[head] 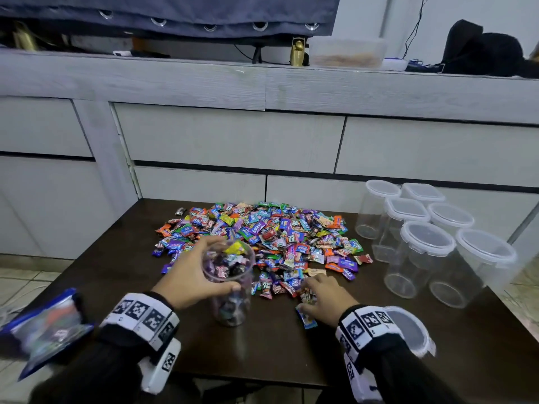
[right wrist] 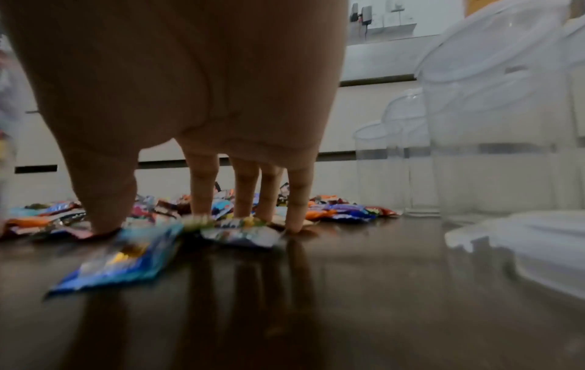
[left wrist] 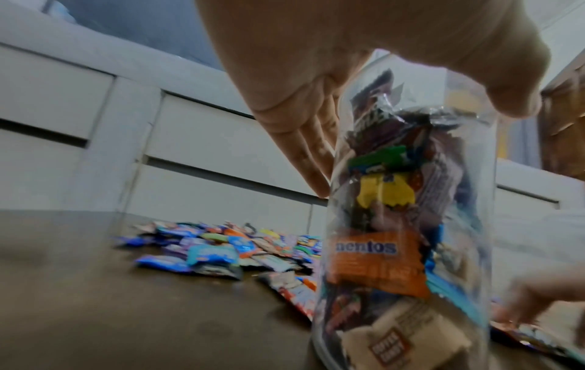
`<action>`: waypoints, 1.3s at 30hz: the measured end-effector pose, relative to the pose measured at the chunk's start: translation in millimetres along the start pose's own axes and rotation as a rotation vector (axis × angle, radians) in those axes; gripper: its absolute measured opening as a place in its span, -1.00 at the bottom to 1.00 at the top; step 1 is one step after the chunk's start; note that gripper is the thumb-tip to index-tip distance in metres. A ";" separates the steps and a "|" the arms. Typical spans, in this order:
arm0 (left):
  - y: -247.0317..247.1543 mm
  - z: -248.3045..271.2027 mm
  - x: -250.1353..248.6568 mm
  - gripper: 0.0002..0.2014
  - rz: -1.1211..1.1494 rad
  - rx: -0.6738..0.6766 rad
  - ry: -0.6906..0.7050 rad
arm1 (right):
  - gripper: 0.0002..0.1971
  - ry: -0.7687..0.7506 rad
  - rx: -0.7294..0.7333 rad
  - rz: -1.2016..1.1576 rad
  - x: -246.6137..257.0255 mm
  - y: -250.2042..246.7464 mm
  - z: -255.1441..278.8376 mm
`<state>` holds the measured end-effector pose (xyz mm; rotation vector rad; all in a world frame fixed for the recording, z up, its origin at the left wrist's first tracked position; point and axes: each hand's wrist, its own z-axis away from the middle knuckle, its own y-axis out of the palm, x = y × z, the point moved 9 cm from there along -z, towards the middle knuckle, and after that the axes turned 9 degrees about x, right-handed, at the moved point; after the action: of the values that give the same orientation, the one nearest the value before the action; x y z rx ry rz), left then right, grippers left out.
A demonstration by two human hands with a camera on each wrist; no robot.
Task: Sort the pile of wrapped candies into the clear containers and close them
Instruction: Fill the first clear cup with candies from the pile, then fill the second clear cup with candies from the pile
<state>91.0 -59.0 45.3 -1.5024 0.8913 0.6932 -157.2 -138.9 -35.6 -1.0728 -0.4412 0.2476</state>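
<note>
A large pile of wrapped candies [head: 262,237] covers the middle of the dark table [head: 262,354]. At its near edge stands an open clear container [head: 230,304] nearly full of candies. My left hand [head: 224,265] grips it round the rim, thumb on the near side, fingers on the far side. In the left wrist view the container [left wrist: 395,250] shows an orange Mentos wrapper. My right hand [head: 306,297] rests with straight, spread fingers on candies at the pile's near edge. A blue candy [right wrist: 126,262] lies just in front of the thumb [right wrist: 104,212].
Several empty clear containers with lids on [head: 423,237] stand at the table's right side. A loose lid [head: 408,330] lies by my right wrist. A blue-edged bag of candies [head: 43,325] sits at the near left. Grey drawers [head: 227,135] rise behind the table.
</note>
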 end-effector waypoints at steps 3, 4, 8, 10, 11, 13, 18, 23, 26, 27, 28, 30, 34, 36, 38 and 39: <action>-40.7 17.9 16.7 -0.08 -0.068 -0.092 -0.044 | -0.36 0.030 0.031 0.051 5.3 11.5 -6.0; -54.9 24.7 23.6 -0.08 -0.091 -0.128 -0.070 | -0.35 0.039 0.028 0.065 6.0 12.2 -7.2; -109.3 52.1 55.9 -0.16 -0.168 -0.271 -0.188 | -0.32 0.047 0.024 0.087 5.0 13.4 -8.8; -132.1 62.7 73.1 -0.19 -0.190 -0.350 -0.228 | -0.32 0.047 0.024 0.092 3.9 14.0 -9.3; -142.0 67.3 80.7 -0.20 -0.194 -0.391 -0.241 | -0.32 0.046 0.025 0.096 4.2 14.1 -9.3; -157.6 74.9 92.5 -0.20 -0.220 -0.460 -0.275 | -0.33 0.045 0.022 0.092 4.5 13.9 -9.7; -175.8 81.1 108.3 -0.13 -0.239 -0.547 -0.348 | -0.35 0.043 0.016 0.079 3.8 14.9 -10.2; -175.1 83.7 105.3 0.09 -0.169 -0.513 -0.414 | -0.30 0.029 0.003 0.026 3.3 13.5 -9.0; -176.9 89.2 82.6 0.06 -0.261 -0.591 -0.387 | -0.32 0.017 -0.031 -0.032 2.2 6.0 -4.6; -175.4 89.7 65.5 -0.05 -0.336 -0.647 -0.313 | -0.35 0.005 -0.064 -0.041 2.1 -0.3 -1.5; -169.3 88.6 43.8 -0.20 -0.410 -0.694 -0.193 | -0.39 -0.014 -0.109 -0.046 2.8 -8.7 2.7; -141.7 78.1 3.2 -0.48 -0.493 -0.676 0.036 | -0.45 -0.060 -0.231 -0.058 3.4 -32.9 14.5; -54.1 27.7 -17.6 -0.68 -0.527 -0.322 0.126 | -0.55 -0.071 -0.534 -0.018 -8.7 -99.5 51.3; -3.1 4.6 -7.3 -0.67 -0.533 -0.107 0.035 | -0.58 -0.021 -0.696 0.026 -23.2 -133.5 73.5; 44.4 -10.1 6.9 -0.58 -0.578 0.087 -0.075 | -0.56 0.082 -0.827 0.050 -45.8 -160.6 93.4; 64.4 -14.7 12.4 -0.54 -0.611 0.165 -0.107 | -0.52 0.158 -0.860 0.063 -59.2 -169.6 100.5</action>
<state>42.1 -76.1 2.4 -1.4669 0.3586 0.2393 -259.0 -161.7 141.8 -1.9348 -0.3736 0.0132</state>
